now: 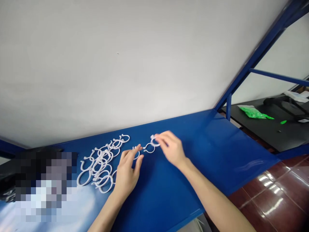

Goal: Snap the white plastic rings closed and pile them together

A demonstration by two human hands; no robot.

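- Progress looks early: chain of rings (149,148) near the back edge of the surface (217,154), seemingly three joined;
- right hand (172,149) fingers pinch one end ring; left hand (127,174) fingers rest on the other, grip unclear;
- loose pile (98,164) beside it looks unjoined

1. No text, label, brand, number or sign can be read anywhere in view.
2. The white ring (154,144) pinched in the right hand (172,149) and the pile of white rings (101,164) just left of the left hand (127,175) show plain plastic, and any moulded mark is too small to tell.
3. The pixelated patch (43,190) further left of the left hand hides whatever lies there.
4. Far to the right of the right hand, white sheets (295,95) and a green bag (253,112) lie on a dark table (277,138); any print on them is too small and blurred to make out.
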